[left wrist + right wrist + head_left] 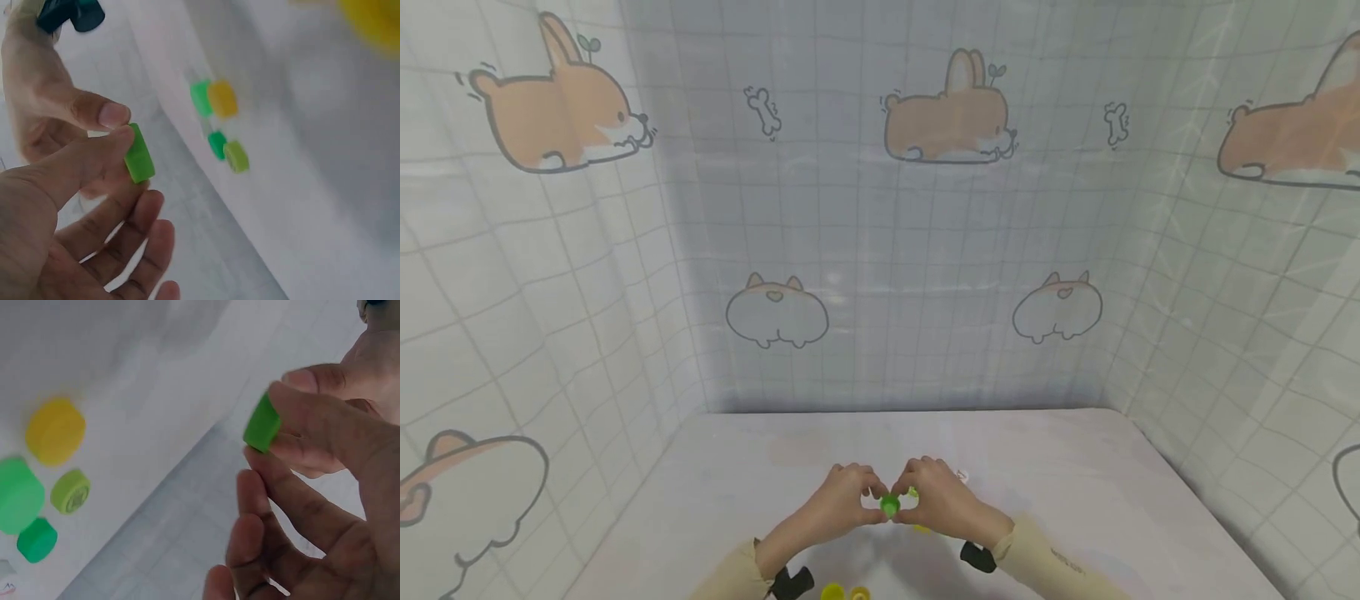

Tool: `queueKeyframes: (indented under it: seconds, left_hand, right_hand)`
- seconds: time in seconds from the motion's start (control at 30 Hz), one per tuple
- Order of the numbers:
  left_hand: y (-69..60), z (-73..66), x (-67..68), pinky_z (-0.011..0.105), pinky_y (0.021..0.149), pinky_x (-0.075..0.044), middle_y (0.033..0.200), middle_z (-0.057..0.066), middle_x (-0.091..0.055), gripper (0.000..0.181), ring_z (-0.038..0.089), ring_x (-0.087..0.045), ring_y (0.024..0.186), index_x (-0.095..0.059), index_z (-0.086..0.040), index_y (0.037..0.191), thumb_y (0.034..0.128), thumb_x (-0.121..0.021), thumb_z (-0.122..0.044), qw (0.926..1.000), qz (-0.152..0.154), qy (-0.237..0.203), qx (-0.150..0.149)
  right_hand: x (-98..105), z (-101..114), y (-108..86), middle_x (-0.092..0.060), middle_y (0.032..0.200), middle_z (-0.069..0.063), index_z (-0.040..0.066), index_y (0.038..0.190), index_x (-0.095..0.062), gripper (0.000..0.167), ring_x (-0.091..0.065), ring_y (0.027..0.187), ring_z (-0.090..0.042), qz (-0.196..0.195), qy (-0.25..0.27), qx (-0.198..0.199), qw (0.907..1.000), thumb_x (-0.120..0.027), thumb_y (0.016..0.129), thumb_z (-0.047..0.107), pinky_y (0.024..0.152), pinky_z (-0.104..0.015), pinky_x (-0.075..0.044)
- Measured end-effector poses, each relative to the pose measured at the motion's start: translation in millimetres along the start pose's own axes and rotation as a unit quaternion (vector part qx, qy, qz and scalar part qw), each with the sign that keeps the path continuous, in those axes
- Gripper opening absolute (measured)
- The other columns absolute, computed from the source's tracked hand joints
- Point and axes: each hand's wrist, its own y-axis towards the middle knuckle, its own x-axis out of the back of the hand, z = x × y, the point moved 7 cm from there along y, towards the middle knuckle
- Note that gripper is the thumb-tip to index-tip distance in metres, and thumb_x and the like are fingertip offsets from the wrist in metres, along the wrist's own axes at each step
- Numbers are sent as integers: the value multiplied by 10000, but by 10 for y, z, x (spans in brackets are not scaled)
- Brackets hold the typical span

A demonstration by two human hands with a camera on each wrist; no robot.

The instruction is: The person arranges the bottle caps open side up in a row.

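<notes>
Main risk, as I judged it: the small green cap [890, 506] could have slipped. Both the left hand [848, 500] and right hand [942, 500] held it only by thumb and fingertips, narrow pinches meeting on one little piece; uneven pressure or a twist might have popped it loose. It hung over the table [752, 467], roughly midway between left and right edges, well short of the far edge. A drop could have sent it rolling among the loose pieces beyond the right hand: a yellow cap [56, 431], mint cap [17, 495], lime cap [70, 491] and darker green cap [37, 540].

Appearance: bright, even green, round from above with a paler middle; short and thick side-on, held tilted. Whether hollow, could not tell; fingers covered part of it.
</notes>
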Motion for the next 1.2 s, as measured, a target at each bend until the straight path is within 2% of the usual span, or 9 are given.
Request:
queueKeyframes:
  seconds: [0.17,0.37,0.53,0.7,0.8,0.93,1.03,1.1,1.2]
  left_hand:
    - [-181,-114,-133,314,770,-319,848,-185,-638,227,53,-542,820,-716,-205,910,748,-809,-334,9998,215,29,-17]
    - [-297,-124,-352,355,797,-344,838,-183,-638,223,17,-508,791,-695,-195,888,717,-804,-288,9977,656,53,190]
    - [-342,-93,-559,450,874,-368,801,-166,-601,219,37,-508,793,-688,-196,852,700,-798,-308,9918,1179,74,493]
    - [-338,134,-828,447,762,-382,733,-155,-537,373,52,-477,717,-663,-222,791,729,-751,-580,9868,1545,197,446]
    - [-288,353,-1043,392,685,-347,716,-150,-501,453,49,-439,675,-616,-246,756,725,-682,-694,9845,1652,481,333]
    - [-243,497,-1181,399,740,-387,754,-142,-492,472,58,-433,703,-632,-251,820,720,-673,-711,9797,1807,800,339]
    - [-267,423,-1114,394,729,-388,764,-146,-490,470,59,-430,708,-652,-252,862,716,-689,-697,9771,1911,834,430]
    - [-293,325,-1037,397,720,-402,763,-135,-499,479,63,-437,707,-667,-227,877,719,-703,-678,9769,1899,881,435]
    - [-347,124,-856,366,691,-396,728,-127,-512,456,62,-449,678,-685,-210,867,694,-755,-626,9804,1802,617,497]
  right_hand:
    - [-105,127,-126,-664,855,218,281,905,-756,189,-557,800,-14,274,60,307,9991,-826,739,338,725,-204,-374]
    - [-269,269,-249,-682,807,229,253,882,-750,164,-514,711,75,575,-5,699,9959,-825,740,287,663,-147,-325]
    - [-445,309,-338,-652,776,249,265,843,-742,144,-446,710,69,856,136,505,9950,-804,741,347,660,-150,-331]
    - [-582,333,-379,-570,665,257,280,747,-709,209,-443,652,65,1101,229,362,9930,-763,757,482,626,-144,-344]
    - [-604,383,-375,-511,596,251,252,676,-671,194,-403,574,70,1029,29,667,9924,-753,790,387,581,-127,-326]
    - [-624,412,-371,-518,581,238,230,679,-670,143,-391,518,83,961,-14,906,9912,-741,801,252,539,-107,-333]
    - [-654,400,-372,-573,616,227,236,734,-700,83,-418,529,95,1007,89,857,9912,-737,808,230,538,-103,-349]
    - [-671,394,-373,-595,633,222,240,760,-712,60,-430,535,100,1003,127,820,9915,-731,815,223,535,-100,-355]
    - [-701,388,-371,-632,659,215,242,818,-738,25,-441,534,120,1015,248,764,9916,-725,831,224,533,-81,-372]
